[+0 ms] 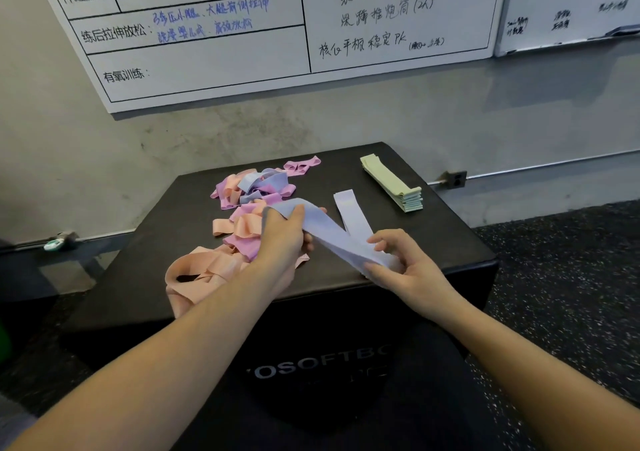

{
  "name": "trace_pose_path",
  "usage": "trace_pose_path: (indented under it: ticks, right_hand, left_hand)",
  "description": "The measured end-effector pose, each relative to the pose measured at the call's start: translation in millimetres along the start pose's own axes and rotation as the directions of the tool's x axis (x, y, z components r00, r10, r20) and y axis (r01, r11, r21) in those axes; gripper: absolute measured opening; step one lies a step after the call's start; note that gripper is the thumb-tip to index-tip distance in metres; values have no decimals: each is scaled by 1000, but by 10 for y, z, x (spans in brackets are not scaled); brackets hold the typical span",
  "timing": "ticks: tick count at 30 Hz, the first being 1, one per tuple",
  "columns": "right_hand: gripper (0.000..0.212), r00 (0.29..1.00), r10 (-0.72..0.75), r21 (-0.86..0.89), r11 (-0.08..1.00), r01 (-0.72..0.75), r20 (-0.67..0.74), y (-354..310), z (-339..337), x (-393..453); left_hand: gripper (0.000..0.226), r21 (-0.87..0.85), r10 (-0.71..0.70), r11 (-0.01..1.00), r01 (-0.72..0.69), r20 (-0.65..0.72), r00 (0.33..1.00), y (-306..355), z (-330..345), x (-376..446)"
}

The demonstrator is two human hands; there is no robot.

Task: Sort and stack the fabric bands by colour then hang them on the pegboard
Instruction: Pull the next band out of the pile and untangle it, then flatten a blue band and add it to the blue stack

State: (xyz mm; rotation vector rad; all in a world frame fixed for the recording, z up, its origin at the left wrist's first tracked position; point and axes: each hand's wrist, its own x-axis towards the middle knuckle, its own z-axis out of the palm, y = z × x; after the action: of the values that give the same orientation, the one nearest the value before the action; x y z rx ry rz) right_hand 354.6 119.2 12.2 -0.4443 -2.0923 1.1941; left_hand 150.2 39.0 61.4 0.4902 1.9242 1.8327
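Lavender band [325,232] stretches between left hand [282,239] and right hand [398,263].

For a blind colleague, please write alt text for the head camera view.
Both hands, left hand and right hand, hold a lavender band over a black box. A mixed pile lies left, a green stack right.

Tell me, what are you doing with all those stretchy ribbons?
A person is sorting fabric bands by colour on a black box. Both hands hold one lilac band stretched between them: the left hand grips one end, the right hand pinches the other. Another lilac band lies flat on the box beside it. A neat stack of green bands sits at the back right. A jumbled pile of pink, peach and lilac bands on the left is not yet sorted.
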Motion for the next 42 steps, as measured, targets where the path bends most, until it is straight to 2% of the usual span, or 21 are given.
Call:
trace_pose_path:
  ticks: [2,5,7,11,13,14,16,18,22,24,26,29,33,36,39,42]
  right_hand:
    - [46,999,-4,-101,995,8,33,47,-52,33]
    - [64,976,94,-315,949,-28,196,135,-165,94]
    - [66,974,71,-476,879,42,217,256,-202,151]
    - [48,987,-151,-570,808,150,46,409,-299,300]
    - [35,965,-258,-587,776,229,35,472,-361,377]
    - [31,953,-301,-605,753,258,33,511,-380,405]
    - [26,936,-352,-659,703,270,8,597,-424,460]
    - [21,924,-382,-647,697,310,31,682,-493,526]
    - [26,906,-387,-521,744,417,173,825,-556,646]
    - [28,925,-348,-517,769,375,155,890,-532,694]
    - [20,931,-338,-507,784,359,137,954,-519,753]
    - [18,881,-414,-516,716,471,229,1029,-490,867]
    - [17,823,-466,-511,646,568,325,1144,-437,1018]
    - [17,818,-426,-502,647,574,386,1254,-419,1064]
    - [18,823,-358,-475,685,553,441,1367,-417,1072]
    - [19,839,-255,-452,748,486,480,1424,-418,1054]
  left_hand:
    - [27,24,11,1000,-11,-8,1000,-17,32,113]
    - [26,14,-34,999,33,20,999,-12,117,281]
    - [33,53,-39,998,39,12,999,-2,199,396]
    - [44,98,-59,994,56,33,998,-26,398,662]
    - [51,80,-80,994,76,49,996,-48,514,799]
    - [50,54,-98,994,94,59,994,-64,570,865]
    - [32,-10,-153,988,154,61,986,-81,660,1003]
    - [11,-64,-208,976,210,40,977,-102,731,1160]
    - [10,10,-201,980,200,71,977,-173,896,1555]
    - [21,-12,-220,975,222,85,972,-218,984,1720]
    - [37,9,-225,974,226,101,969,-252,1069,1846]
    - [46,58,-209,977,205,72,975,-289,1198,1993]
    - [34,82,-207,976,200,82,975,-391,1355,2183]
    - [11,192,-148,974,121,130,980,-486,1447,2261]
    - [15,342,-54,940,-2,153,987,-609,1483,2374]
    - [16,435,-34,899,-48,178,983,-719,1469,2470]
